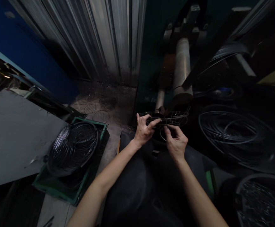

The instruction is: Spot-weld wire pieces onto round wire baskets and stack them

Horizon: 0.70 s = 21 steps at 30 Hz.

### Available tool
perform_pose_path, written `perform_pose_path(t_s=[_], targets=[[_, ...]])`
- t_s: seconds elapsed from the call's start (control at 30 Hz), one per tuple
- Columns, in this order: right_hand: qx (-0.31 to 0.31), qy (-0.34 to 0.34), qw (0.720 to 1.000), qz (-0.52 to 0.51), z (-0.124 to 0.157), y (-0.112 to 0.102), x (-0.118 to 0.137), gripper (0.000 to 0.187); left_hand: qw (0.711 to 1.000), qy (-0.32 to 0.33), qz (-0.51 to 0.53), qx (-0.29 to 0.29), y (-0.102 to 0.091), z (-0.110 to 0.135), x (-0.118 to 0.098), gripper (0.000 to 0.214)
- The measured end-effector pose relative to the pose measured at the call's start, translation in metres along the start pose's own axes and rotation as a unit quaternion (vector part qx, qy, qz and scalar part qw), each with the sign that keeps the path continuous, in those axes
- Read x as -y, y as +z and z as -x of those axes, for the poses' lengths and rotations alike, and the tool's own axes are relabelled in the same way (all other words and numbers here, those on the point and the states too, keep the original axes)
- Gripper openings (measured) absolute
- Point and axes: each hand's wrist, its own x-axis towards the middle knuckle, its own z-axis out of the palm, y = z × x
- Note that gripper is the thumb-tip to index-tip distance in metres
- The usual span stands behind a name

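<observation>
Holding a wire frame (175, 116) level just below the machine's roller (182, 66), the left hand (142, 130) is closing thumb and fingers on its left end, while the right hand (176, 143) is pinching its lower edge with 2 fingertips. A green crate (56, 193) of wire rings is sitting at the left.

Left hand (143, 130), right hand (176, 143): bare. Left forearm (109, 176), right forearm (195, 192): bare, unsleeved to frame edge. Below grip: dark smooth garment (137, 189) over lap, faint folds.
</observation>
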Motion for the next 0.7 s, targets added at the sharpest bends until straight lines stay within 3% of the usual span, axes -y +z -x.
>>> perform_pose_path(t_s=[0.2, 0.7], targets=[[-0.001, -0.002, 1.000, -0.006, -0.002, 0.002, 0.003, 0.020, 0.999, 0.016, -0.001, -0.027, -0.001, -0.001, -0.001, 0.048], [-0.011, 0.001, 1.000, 0.011, -0.010, 0.006, 0.009, 0.024, 0.999, -0.030, 0.009, 0.037, -0.011, -0.013, -0.003, 0.050]])
